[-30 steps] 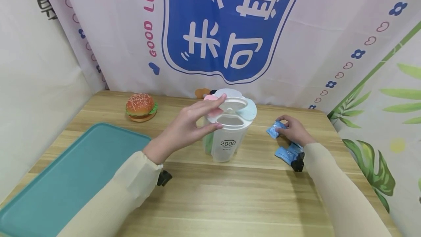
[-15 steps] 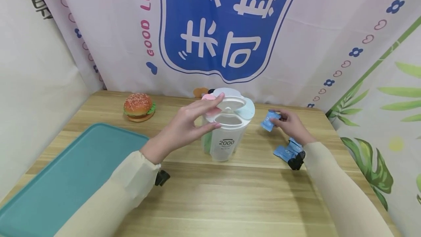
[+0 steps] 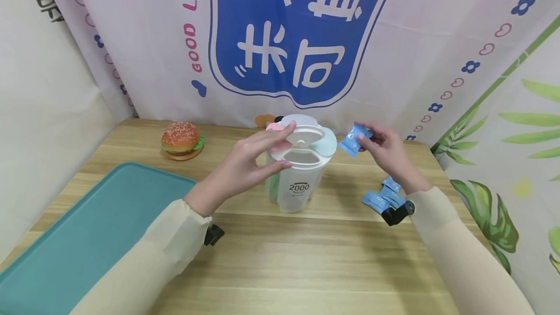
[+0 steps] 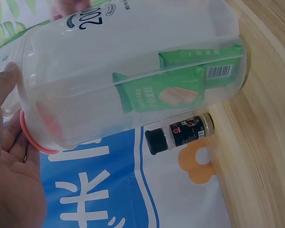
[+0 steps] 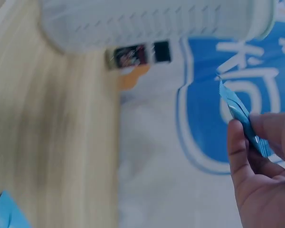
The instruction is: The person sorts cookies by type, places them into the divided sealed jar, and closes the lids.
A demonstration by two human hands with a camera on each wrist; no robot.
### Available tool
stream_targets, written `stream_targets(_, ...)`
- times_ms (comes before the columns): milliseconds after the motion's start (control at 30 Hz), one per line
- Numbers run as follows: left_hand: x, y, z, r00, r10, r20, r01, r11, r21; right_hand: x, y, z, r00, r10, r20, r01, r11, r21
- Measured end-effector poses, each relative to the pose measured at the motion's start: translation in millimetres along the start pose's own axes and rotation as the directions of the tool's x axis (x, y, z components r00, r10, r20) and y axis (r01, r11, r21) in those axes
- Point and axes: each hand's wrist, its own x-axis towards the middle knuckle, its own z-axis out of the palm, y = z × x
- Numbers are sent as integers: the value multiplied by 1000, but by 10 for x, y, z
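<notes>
A clear storage container marked 2000 stands upright, with pink, white and pale blue flaps on its top and the front flap raised. My left hand holds its top, the thumb at the front rim and the index finger by the raised flap. Green snack packets lie inside, as the left wrist view shows. To the right of the container, my right hand pinches a small blue snack packet between thumb and fingers, above the table. Several more blue packets lie below that hand.
A toy hamburger sits at the back left, behind a teal tray. Behind the container is a small black-capped seasoning bottle. A printed cloth hangs along the back edge of the wooden table.
My right hand has lifted the blue packet off the table and carried it up and left, closer to the container. The left hand stays at the container's top.
</notes>
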Motion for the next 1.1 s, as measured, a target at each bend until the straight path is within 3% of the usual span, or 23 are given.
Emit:
stream_targets(167,-5,-4,0,1000,-7,-2,7,1000,-1,-60,-233,7,996,-41,-81,51,992,117)
stream_targets(333,-8,0,-4,1000,-17,0,17,1000,-8,-113,-463,19,977,-96,-192,154,938,312)
stream_targets(567,-16,19,-8,999,-42,1,42,999,-24,-221,-792,122,954,-229,-194,289,872,395)
stream_targets(733,-9,8,2,999,-32,1,32,999,-32,-296,-907,283,911,-378,-168,413,847,334)
stream_targets(900,-4,2,9,1000,-23,0,23,999,-36,-334,-942,425,867,-485,-116,498,851,165)
stream_targets(1100,-6,8,-2,1000,-18,6,18,999,-40,-360,-962,526,823,-567,-20,567,823,-11)
